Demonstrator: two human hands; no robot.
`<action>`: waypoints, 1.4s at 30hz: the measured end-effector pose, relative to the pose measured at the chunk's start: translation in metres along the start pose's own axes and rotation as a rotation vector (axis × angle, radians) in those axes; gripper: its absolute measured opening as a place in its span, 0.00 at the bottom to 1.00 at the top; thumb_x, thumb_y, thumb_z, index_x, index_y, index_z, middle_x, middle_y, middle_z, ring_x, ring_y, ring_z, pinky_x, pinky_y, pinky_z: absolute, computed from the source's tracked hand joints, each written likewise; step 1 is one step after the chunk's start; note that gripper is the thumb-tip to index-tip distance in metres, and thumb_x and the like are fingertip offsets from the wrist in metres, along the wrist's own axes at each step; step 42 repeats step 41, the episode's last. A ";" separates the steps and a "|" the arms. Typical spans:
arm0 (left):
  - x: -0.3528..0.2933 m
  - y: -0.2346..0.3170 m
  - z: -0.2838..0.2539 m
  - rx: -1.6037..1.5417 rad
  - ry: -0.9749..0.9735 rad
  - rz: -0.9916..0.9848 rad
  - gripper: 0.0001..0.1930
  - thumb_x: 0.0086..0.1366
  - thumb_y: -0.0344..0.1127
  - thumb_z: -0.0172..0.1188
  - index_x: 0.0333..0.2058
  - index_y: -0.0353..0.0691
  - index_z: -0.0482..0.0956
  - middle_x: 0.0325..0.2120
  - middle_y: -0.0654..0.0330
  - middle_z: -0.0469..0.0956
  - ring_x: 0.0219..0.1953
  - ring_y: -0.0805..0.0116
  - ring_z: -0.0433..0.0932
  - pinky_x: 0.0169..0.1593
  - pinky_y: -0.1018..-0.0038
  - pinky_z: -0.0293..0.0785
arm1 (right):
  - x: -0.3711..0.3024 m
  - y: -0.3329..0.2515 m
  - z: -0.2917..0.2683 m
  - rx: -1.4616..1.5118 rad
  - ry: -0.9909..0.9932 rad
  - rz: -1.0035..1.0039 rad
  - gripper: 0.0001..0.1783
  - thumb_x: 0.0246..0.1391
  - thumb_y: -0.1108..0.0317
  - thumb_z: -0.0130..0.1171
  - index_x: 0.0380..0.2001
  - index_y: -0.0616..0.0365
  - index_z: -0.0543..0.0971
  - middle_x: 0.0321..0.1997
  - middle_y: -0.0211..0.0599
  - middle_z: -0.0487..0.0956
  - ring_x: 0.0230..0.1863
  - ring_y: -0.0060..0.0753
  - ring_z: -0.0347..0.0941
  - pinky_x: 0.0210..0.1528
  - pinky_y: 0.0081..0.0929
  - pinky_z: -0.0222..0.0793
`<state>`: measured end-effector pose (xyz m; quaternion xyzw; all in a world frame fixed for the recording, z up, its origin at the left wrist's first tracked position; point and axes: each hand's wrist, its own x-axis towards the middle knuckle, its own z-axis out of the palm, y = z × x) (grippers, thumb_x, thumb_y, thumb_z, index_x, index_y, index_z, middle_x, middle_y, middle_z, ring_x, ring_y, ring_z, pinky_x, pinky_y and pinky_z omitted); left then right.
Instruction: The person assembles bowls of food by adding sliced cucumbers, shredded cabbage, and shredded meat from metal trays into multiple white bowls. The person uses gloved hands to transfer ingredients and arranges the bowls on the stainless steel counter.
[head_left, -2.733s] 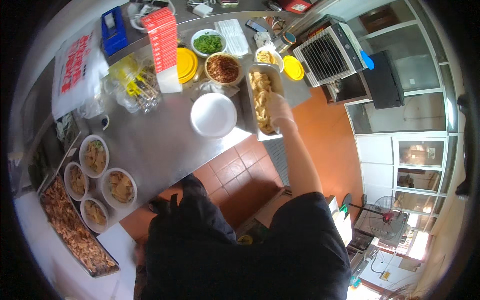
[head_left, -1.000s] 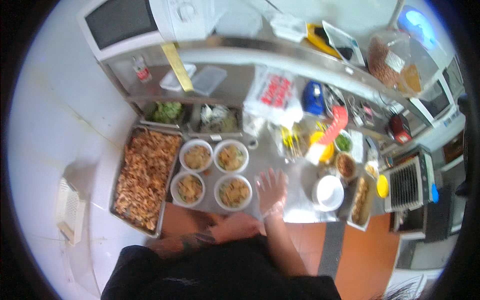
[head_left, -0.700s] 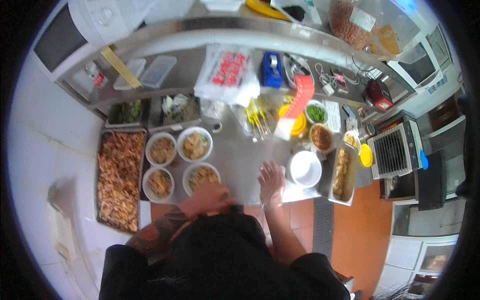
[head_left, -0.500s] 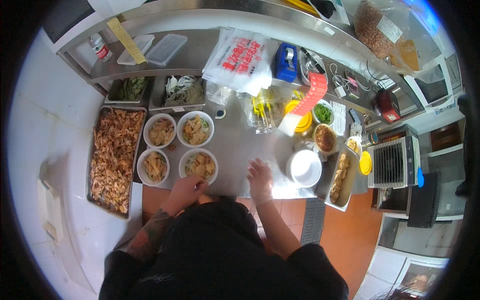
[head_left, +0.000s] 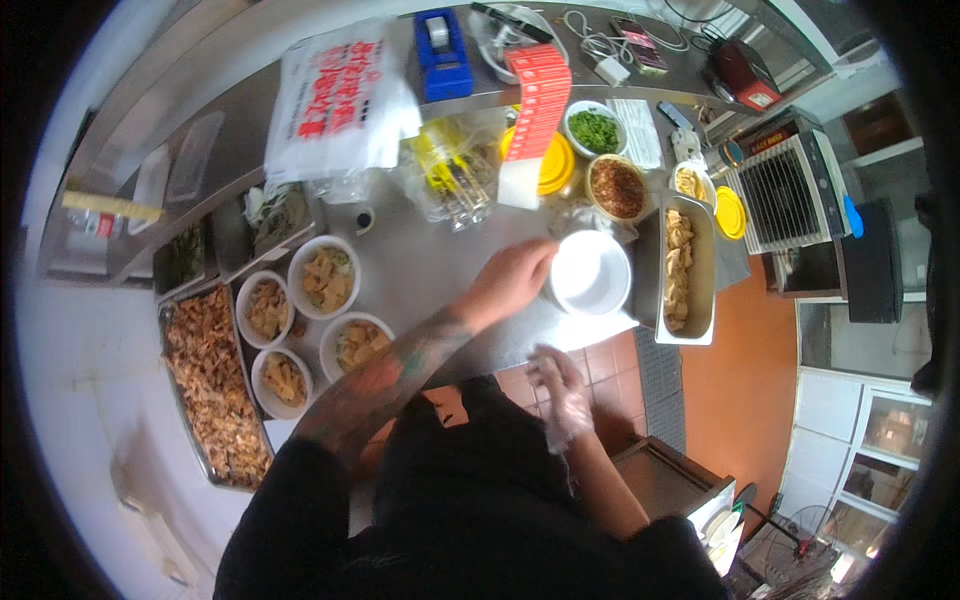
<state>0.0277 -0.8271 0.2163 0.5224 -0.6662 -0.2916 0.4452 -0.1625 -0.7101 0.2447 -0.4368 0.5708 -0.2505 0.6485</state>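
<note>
My left hand (head_left: 512,282) reaches across to the left rim of a round white bowl (head_left: 590,273); its blurred fingertips are at the rim, and whether they grip it cannot be told. My right hand (head_left: 562,392), in a clear plastic glove, hovers by the front counter edge with fingers loosely bent and apart, holding nothing. At the left, white bowls hold tan slices: a back right bowl (head_left: 325,277), a back left bowl (head_left: 266,309), a front left bowl (head_left: 281,383) and a front right bowl (head_left: 356,345), partly behind my left forearm.
A long tray of chopped brown meat (head_left: 216,385) lies far left. A deep metal pan (head_left: 679,270) with pale folded pieces stands right of the white bowl. Behind are a bowl of chopped greens (head_left: 594,130), a bowl of red-brown flakes (head_left: 617,189), a red label strip (head_left: 537,105) and plastic bags (head_left: 340,105).
My left hand has moved from the front right filled bowl to the white bowl on the right. My right hand has drawn back toward me. The view has turned right.
</note>
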 end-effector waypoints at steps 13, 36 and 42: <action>0.129 -0.137 0.048 1.023 -0.024 0.125 0.10 0.57 0.33 0.56 0.37 0.41 0.80 0.40 0.58 0.78 0.47 0.59 0.75 0.44 0.61 0.72 | -0.056 0.055 -0.070 0.129 0.255 0.103 0.18 0.66 0.61 0.51 0.50 0.65 0.75 0.36 0.39 0.80 0.37 0.28 0.77 0.42 0.25 0.73; 0.082 -0.091 0.031 0.913 0.468 0.248 0.17 0.51 0.36 0.64 0.40 0.39 0.77 0.50 0.54 0.73 0.54 0.62 0.70 0.56 0.64 0.70 | -0.034 0.030 -0.030 -0.015 0.173 0.033 0.19 0.65 0.58 0.54 0.47 0.66 0.76 0.37 0.39 0.81 0.31 0.26 0.76 0.35 0.21 0.72; -0.067 -0.011 -0.042 -0.226 0.319 -0.154 0.20 0.58 0.44 0.67 0.43 0.38 0.74 0.52 0.49 0.73 0.62 0.51 0.66 0.67 0.62 0.63 | -0.019 0.009 -0.003 -0.150 -0.003 0.042 0.23 0.66 0.52 0.53 0.51 0.61 0.75 0.41 0.40 0.79 0.36 0.31 0.74 0.39 0.26 0.71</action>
